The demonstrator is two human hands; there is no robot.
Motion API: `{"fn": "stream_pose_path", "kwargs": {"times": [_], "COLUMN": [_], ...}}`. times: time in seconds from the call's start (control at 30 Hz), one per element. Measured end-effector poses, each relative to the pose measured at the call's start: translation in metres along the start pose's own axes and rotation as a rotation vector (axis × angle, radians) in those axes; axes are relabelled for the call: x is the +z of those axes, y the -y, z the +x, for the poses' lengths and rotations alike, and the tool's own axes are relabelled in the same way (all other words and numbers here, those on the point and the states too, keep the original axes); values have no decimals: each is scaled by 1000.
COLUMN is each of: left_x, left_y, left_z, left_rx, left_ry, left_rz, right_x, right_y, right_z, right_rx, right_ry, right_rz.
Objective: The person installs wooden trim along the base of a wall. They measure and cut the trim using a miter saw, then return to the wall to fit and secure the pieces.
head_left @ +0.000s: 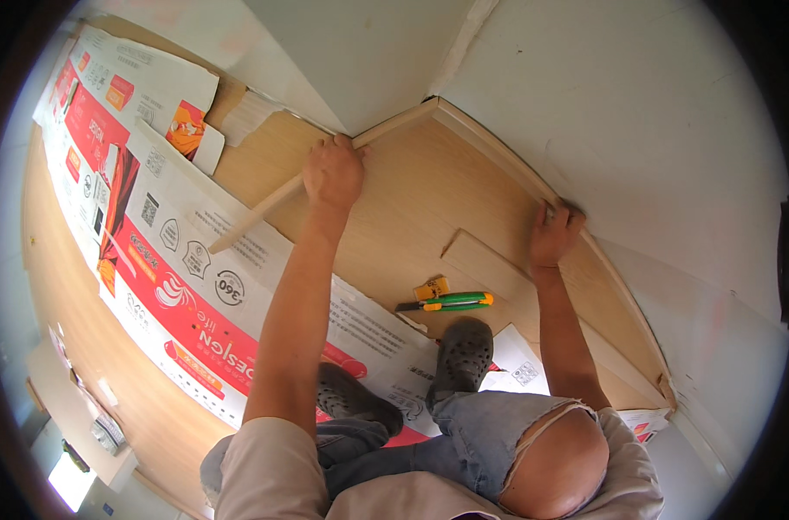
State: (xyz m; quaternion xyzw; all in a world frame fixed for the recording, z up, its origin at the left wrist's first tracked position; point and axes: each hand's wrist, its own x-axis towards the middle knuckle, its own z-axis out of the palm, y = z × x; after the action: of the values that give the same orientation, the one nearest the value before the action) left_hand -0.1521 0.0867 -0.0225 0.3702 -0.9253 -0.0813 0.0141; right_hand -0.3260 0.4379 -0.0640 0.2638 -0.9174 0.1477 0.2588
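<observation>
A pale wood skirting strip (257, 213) runs from over the printed sheet up to the wall corner. My left hand (332, 173) is closed around it close to the protruding wall edge, and its lower end sticks out past my hand over the sheet. Along the right wall, at the floor, lies a second wood skirting strip (490, 147), meeting the first at the corner. My right hand (555, 236) has its fingers curled over this strip against the wall; the fingertips are partly hidden.
A green and yellow utility knife (457, 301) lies on the wood floor (412, 208) beside a small yellow box (431, 288). Nearby is a narrow wood plank (485, 256). Printed white and red protective cardboard (264, 286) covers floor at left. My shoe (464, 351) stands close to the knife.
</observation>
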Motion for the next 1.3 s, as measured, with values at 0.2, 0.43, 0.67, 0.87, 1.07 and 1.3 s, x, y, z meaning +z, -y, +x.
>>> {"fn": "stream_pose_path", "kwargs": {"times": [0.2,0.43,0.67,0.87,1.07,1.3], "left_x": [3,-4,-16,-19,-19,-10], "left_y": [6,4,5,9,10,9], "left_z": [0,3,4,6,14,11], "left_rx": [37,-24,-45,-59,-68,1], "left_ry": [-99,-14,27,94,216,113], "left_rz": [-55,-46,-94,-138,-106,-50], "right_x": [-7,-6,-7,-9,-4,0], "right_y": [7,1,5,4,-3,-7], "right_z": [4,1,3,2,-2,-4], "right_rx": [-33,-21,-32,-39,-23,5], "right_ry": [-31,-9,-41,-17,-5,-4], "right_rz": [85,85,112,96,82,94]}}
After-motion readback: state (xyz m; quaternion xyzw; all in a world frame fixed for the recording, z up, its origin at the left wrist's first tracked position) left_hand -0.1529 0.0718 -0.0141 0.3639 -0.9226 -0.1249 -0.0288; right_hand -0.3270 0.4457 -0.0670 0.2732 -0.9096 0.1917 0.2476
